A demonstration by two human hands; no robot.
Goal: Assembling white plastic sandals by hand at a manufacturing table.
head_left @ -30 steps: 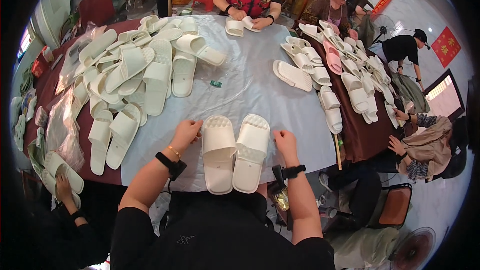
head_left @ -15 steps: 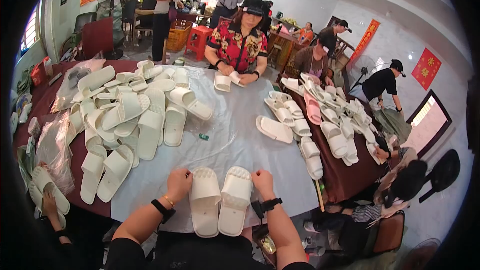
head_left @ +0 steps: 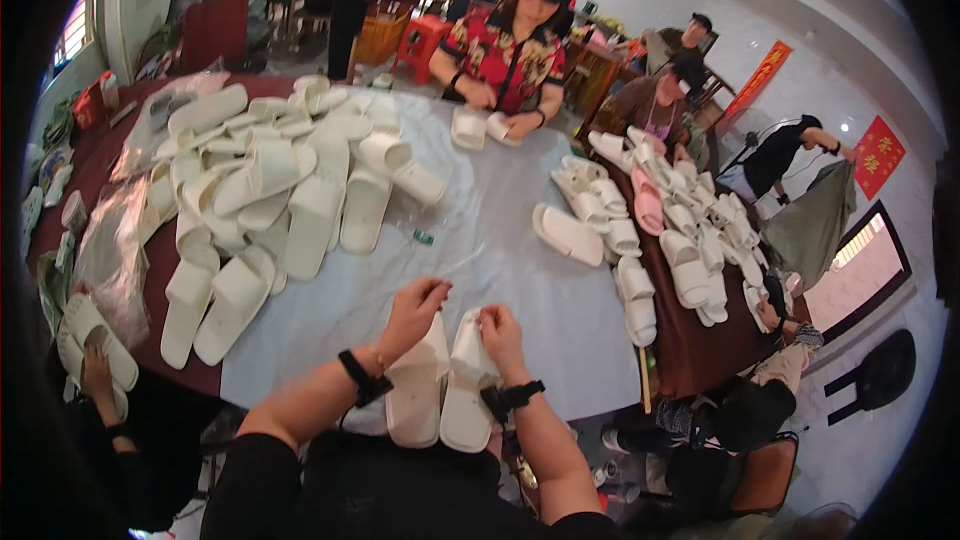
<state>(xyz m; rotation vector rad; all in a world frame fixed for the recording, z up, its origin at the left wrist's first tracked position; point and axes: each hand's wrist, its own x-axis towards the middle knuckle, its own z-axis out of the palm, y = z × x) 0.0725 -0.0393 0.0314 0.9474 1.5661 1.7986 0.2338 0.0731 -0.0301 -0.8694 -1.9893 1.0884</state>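
Observation:
Two white slippers lie side by side at the near edge of the table, toes pointing away from me: the left slipper (head_left: 415, 402) and the right slipper (head_left: 466, 410). Over the left one's toe end hovers my left hand (head_left: 412, 318), its fingertips pinched together; whatever is between them is too small to make out. My right hand (head_left: 504, 342) is closed at the toe end of the right slipper, fingertips against its strap. My wrists and hands hide parts of both straps. Black bands circle both wrists.
A big heap of white slippers (head_left: 265, 175) covers the left of the table. More slippers, including a pink one (head_left: 647, 202), crowd the right side. Across from me a person (head_left: 505, 60) handles a slipper pair. Another person's hand (head_left: 97, 372) holds slippers at lower left.
My left hand has moved right and away, from beside the left slipper to above its toe. My right hand has shifted inward onto the right slipper. The view has tilted slightly.

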